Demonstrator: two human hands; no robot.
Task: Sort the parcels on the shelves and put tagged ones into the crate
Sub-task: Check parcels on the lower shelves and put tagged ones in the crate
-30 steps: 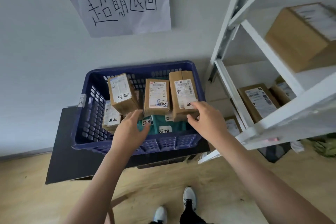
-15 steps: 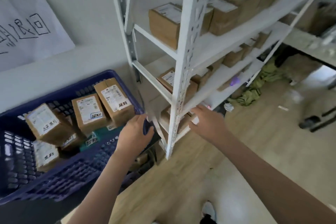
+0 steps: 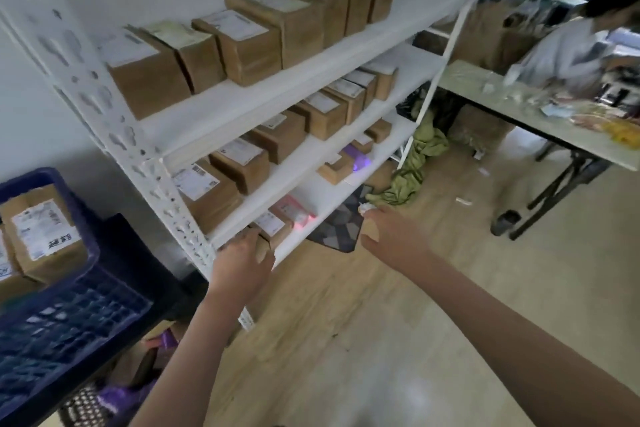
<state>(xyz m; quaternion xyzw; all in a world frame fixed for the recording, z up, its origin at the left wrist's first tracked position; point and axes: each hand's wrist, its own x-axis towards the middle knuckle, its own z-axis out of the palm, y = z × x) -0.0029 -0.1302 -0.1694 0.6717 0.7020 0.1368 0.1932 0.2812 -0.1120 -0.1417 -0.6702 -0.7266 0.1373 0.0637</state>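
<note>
A white shelf rack carries rows of brown cardboard parcels with white labels on several levels. My left hand grips a small brown parcel at the front edge of the low shelf. My right hand is further right, off the shelf edge, with a small tan parcel between fingers and thumb; the frame is blurred there. The blue crate sits at the lower left and holds tagged parcels.
A pink parcel lies on the low shelf. A green cloth and a patterned mat are on the wooden floor. At the right, a person is behind a cluttered folding table.
My view has swung right from the crate to the shelves. Both hands left the crate and reached the low shelf, where the left hand took hold of a parcel.
</note>
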